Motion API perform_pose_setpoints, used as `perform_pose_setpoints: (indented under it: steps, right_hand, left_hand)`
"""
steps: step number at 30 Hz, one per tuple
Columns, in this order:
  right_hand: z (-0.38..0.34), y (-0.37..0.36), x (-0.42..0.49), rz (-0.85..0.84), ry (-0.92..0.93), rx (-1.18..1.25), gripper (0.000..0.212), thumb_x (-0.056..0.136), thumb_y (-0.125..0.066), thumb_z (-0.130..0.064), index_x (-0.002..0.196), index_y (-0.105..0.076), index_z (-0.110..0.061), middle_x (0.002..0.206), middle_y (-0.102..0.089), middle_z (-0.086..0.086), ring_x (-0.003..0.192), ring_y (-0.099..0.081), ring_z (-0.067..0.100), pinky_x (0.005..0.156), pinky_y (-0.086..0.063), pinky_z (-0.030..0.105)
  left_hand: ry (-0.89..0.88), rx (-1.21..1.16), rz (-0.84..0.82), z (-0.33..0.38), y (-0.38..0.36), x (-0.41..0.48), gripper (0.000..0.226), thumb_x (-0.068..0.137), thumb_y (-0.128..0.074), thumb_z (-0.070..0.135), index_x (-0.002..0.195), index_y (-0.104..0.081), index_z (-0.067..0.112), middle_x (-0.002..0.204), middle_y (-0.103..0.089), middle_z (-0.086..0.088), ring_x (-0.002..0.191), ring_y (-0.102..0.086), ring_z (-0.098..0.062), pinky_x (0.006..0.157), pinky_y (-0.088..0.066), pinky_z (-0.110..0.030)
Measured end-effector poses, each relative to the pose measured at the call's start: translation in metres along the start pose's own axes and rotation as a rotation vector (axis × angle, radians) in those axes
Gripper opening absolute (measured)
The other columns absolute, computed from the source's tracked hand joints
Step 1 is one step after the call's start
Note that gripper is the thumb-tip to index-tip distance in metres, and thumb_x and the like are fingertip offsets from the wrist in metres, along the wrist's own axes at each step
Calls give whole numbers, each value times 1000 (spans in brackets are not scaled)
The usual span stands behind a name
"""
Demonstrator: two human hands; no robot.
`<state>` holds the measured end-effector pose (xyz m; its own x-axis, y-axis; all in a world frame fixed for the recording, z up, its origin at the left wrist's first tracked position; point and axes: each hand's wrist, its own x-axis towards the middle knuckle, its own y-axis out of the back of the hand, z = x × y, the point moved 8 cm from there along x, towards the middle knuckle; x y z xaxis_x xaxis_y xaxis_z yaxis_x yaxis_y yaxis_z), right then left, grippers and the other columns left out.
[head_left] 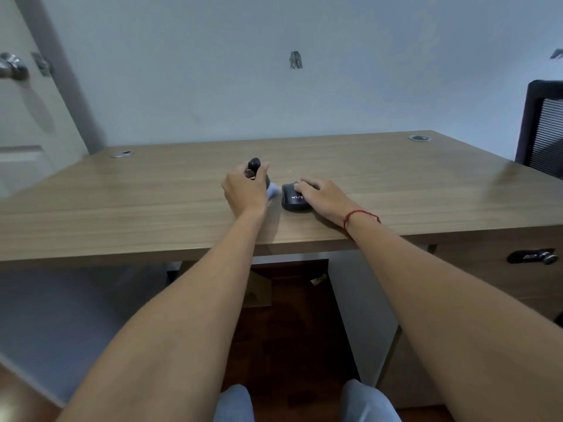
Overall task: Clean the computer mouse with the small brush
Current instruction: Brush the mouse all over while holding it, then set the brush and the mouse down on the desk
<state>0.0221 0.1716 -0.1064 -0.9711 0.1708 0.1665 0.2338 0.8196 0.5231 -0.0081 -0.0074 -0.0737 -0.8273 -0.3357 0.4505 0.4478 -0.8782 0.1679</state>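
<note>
Dark, low-domed plastic computer mouse [294,197] lies flat on the light wood-grain desk top [152,202], near the desk's near edge and roughly at mid-width. Shell is black to charcoal with a matt look; pale lettering beginning "WISE" is visible on the near end, the rest covered. No cable can be made out.

Right hand [321,194] rests on the mouse's right and far portion, fingers draped together over the top and touching it; whether they grip the sides cannot be told.

Just left of the mouse, left hand [246,188] is closed around a small brush with a dark rounded handle [254,163]. The handle end stands up above the knuckles, fingers curled tightly about it. A pale tuft, apparently the bristles, shows below the hand on its right side, just beside the mouse; contact with the mouse cannot be confirmed.

A red thread bracelet [358,215] circles the right wrist. Two round cable grommets sit at the far corners of the desk. A black mesh chair back [543,129] stands at far right, and a door with a metal handle [12,67] at far left
</note>
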Motion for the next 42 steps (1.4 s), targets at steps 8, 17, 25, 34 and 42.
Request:
perform_pose_setpoints:
  steps: [8,17,25,34,42]
  right_hand:
    - [2,-4,7,-23,40,-93,23,92,-40,-39,74,-52,-33,79,-53,-13,87,-48,16,83,-35,31]
    - [-1,-4,5,-13,87,-94,29,94,-40,-36,73,-55,-22,77,-58,-3,79,-53,19,77,-40,37]
    - [-3,-3,2,-11,90,-87,35,97,-39,-35,93,-65,-12,93,-67,6,89,-60,22,82,-44,37]
    - [-20,7,-27,121,196,-108,44,88,-65,-38,115,-65,-3,118,-68,14,110,-62,29,97,-49,41]
    - [-1,11,6,148,104,-191,22,84,-63,-39,83,-59,-17,88,-60,1,83,-55,21,66,-40,26]
  left_hand:
    - [87,-164,85,4,7,-11,28,80,-72,30,68,-63,7,60,-61,0,63,-58,-16,68,-50,-28]
    - [-73,39,10,19,0,-16,37,86,-64,28,57,-49,10,58,-58,-8,60,-54,-26,61,-38,-29]
    - [-169,169,-117,19,-6,-17,28,88,-62,31,80,-62,5,82,-69,-14,81,-63,-33,72,-44,-33]
    - [-382,556,-433,20,-11,-36,22,87,-59,25,96,-70,8,98,-70,-17,95,-62,-36,77,-48,-38]
    - [-315,607,-478,9,-20,-23,33,86,-60,27,107,-68,3,111,-68,-17,107,-60,-34,89,-49,-38]
